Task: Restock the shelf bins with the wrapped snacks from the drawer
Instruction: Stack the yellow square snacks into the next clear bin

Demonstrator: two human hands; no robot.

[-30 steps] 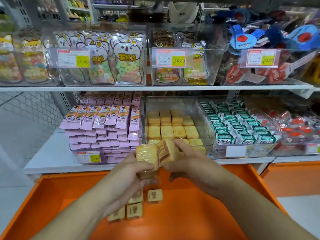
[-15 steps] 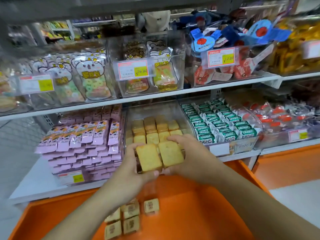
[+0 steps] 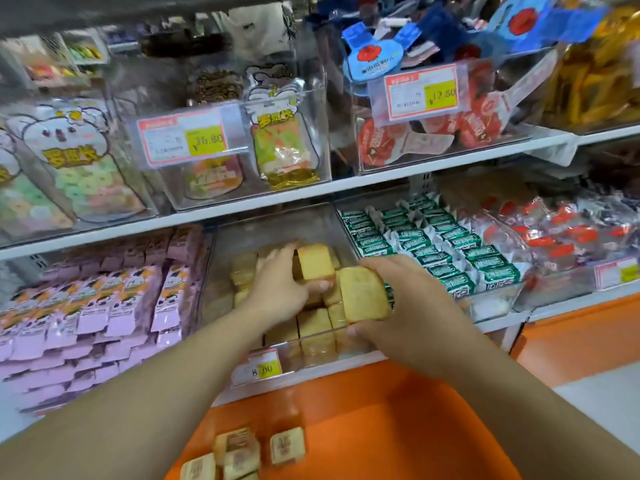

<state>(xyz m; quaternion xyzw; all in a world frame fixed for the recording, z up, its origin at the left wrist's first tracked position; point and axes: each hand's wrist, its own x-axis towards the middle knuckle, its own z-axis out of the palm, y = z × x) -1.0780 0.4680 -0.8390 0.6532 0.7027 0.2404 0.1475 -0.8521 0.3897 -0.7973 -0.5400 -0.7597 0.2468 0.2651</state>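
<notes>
— Where are our hands?

— Both are over the clear shelf bin (image 3: 221,271) on the lower shelf (image 3: 498,325). Our left hand (image 3: 280,289) reaches inside it, fingers curled around one wrapped yellow cake (image 3: 315,262), thumb under its lower edge. Our right hand (image 3: 412,306) sits at the bin's front right, fingers clamped on a second wrapped cake (image 3: 363,295), held tilted above the stacked cakes (image 3: 313,323) already in the bin.

— And the rest of the snacks?

— A few wrapped cakes (image 3: 239,452) lie in the orange drawer (image 3: 381,410) below the shelf, near its front. A price tag (image 3: 258,368) is fixed to the bin's front. Pink packets (image 3: 114,306) are stacked just left of the bin, green-wrapped packets (image 3: 426,244) fill the bin to the right.
</notes>
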